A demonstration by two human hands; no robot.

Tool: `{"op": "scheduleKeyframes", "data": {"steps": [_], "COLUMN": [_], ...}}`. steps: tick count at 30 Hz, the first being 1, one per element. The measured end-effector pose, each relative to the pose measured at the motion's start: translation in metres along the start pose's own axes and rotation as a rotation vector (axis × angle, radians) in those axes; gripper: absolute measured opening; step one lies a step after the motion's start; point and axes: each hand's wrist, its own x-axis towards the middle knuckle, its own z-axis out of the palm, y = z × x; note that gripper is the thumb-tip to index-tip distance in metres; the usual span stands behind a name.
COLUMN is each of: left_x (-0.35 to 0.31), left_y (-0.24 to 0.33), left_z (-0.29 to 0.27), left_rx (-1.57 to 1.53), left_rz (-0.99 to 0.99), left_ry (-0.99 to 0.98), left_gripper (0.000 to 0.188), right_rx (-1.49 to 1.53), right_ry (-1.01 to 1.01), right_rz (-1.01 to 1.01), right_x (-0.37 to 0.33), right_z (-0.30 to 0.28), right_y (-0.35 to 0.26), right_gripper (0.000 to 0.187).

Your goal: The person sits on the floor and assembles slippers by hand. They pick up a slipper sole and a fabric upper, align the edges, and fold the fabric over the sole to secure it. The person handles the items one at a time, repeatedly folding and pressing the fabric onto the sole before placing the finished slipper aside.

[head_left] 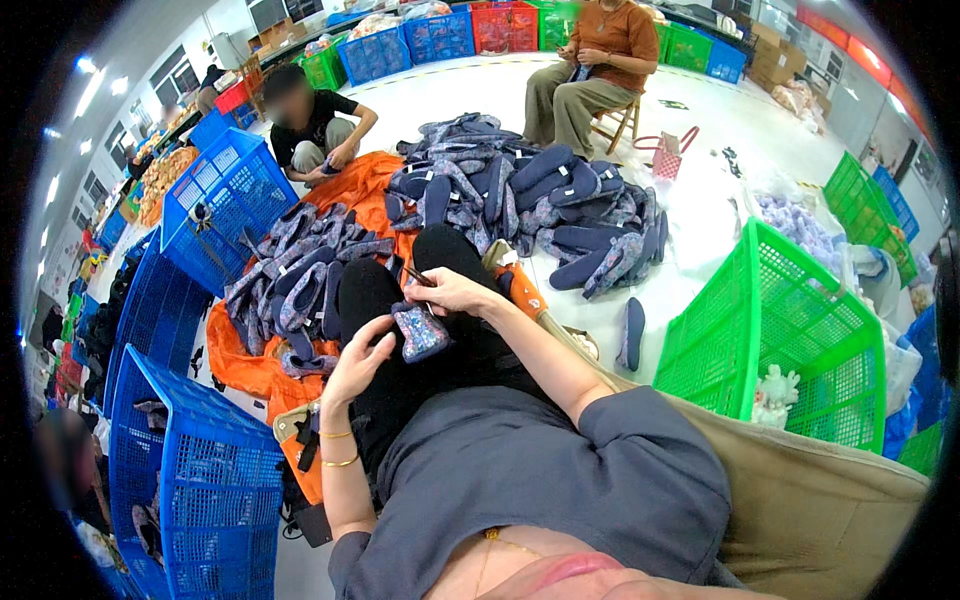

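Above my lap is a slipper (424, 336) with a blue flowered upper and dark trim. My left hand (364, 356) is at the slipper's left edge, fingers bent against it. My right hand (450, 293) is closed around a slim dark tool (419, 277), just above the slipper's far end; I cannot make out its exact kind. In front of my knees lies a large heap of similar slippers (500, 190), with a smaller pile of slippers (300, 270) on the left.
An orange cloth (237, 355) lies under the left pile. Blue crates (222, 480) stand at my left, a green crate (800, 330) at my right. A single slipper (631, 335) lies on the floor. Two people sit beyond the heap, one on a wooden chair (622, 125).
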Motion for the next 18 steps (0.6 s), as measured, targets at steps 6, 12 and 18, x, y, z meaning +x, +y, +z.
{"op": "scheduleKeyframes", "data": {"steps": [6,12,18], "left_x": [0.028,0.04,0.045], "left_y": [-0.001,-0.003,-0.007], "left_z": [0.014,0.01,0.007], "left_rx": [-0.081,-0.205,-0.306], "left_rz": [-0.004,0.051,-0.056], "left_ry": [-0.13,-0.089,-0.101], "left_gripper": [0.047,0.027,0.018], "right_rx": [0.055,0.103,0.029], "right_ry": [0.03,0.071,0.109], "right_rz": [0.016,-0.029,0.003], "right_x": [-0.004,0.003,-0.004], "right_z": [-0.002,0.007,0.005], "right_y": [-0.001,0.003,-0.001], "right_gripper": [0.028,0.021,0.026]}}
